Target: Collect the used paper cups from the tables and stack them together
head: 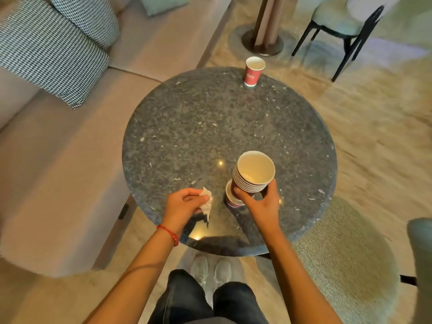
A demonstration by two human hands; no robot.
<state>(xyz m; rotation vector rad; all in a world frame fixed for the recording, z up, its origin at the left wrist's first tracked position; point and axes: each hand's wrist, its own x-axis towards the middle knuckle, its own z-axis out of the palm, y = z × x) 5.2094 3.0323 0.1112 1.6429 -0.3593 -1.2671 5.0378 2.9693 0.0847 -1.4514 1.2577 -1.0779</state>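
Red nested paper cups [253,175], cream-white inside

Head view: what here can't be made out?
- Cup under the stack: mostly hidden by the stack and right hand; upright or tilted is unclear.
- Far cup: print too small to read.
- Tissue: partly covered by the left hand.

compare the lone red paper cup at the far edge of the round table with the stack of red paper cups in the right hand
The lone red paper cup stands by itself on the dark speckled round table, untouched; the stack of red paper cups is many cups nested together, gripped by the right hand. The lone cup stands upright, while the stack tilts. Both are red outside, pale inside, open end up.
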